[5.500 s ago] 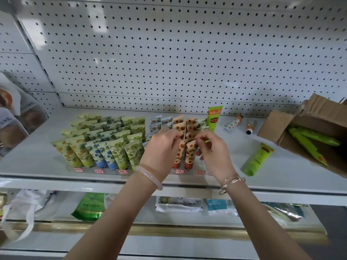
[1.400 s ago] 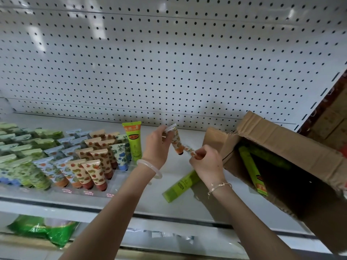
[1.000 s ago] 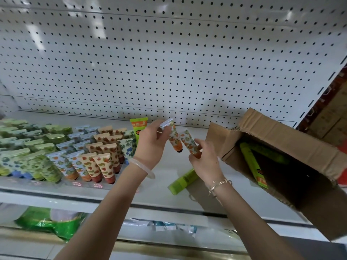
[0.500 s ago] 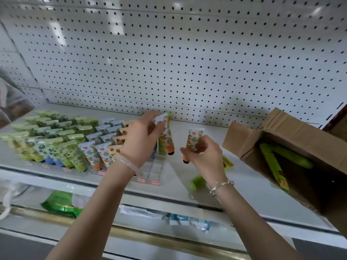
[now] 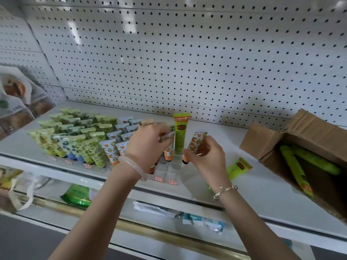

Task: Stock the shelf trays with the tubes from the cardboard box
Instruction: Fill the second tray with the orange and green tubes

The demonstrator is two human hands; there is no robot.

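Over the tray [image 5: 169,172], tube [image 5: 169,147] in left hand [image 5: 148,143], another in right hand [image 5: 208,156]

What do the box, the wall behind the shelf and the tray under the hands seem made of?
The box looks like matte brown cardboard, with creased flaps. The back wall seems white painted metal pegboard: regular holes, soft glare streaks; plastic is possible. The tray appears clear glossy plastic; the shelf shows through it.

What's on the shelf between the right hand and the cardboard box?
A bright green tube lies flat on the shelf between the right hand and the cardboard box, as the head view shows.
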